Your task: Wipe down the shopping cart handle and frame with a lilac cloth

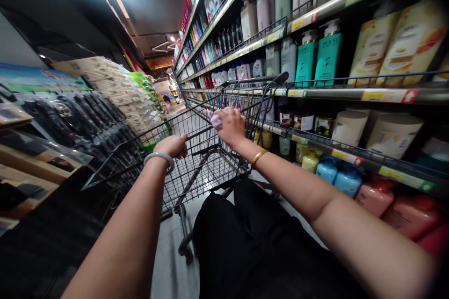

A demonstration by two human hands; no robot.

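Observation:
A black wire shopping cart [201, 168] stands in front of my legs. My left hand [171, 145], with a pale bangle at the wrist, is closed round the cart's handle. To its right, my right hand [232, 127] is closed too, a gold bangle on its wrist. A small pale lilac thing [216, 122] sticks out at the left of its fingers; its kind cannot be made out. The right hand lies over the handle line, but my fingers hide whether they also grip the bar. Through the wires, the basket floor shows pale tiles below.
Shelves of bottles line the right side, with teal pump bottles [328, 56] and blue bottles [326, 170] lower down. On the left stand a rack of dark packaged goods [75, 117] and stacked beige packs [112, 84]. The aisle floor [180, 114] runs ahead between them.

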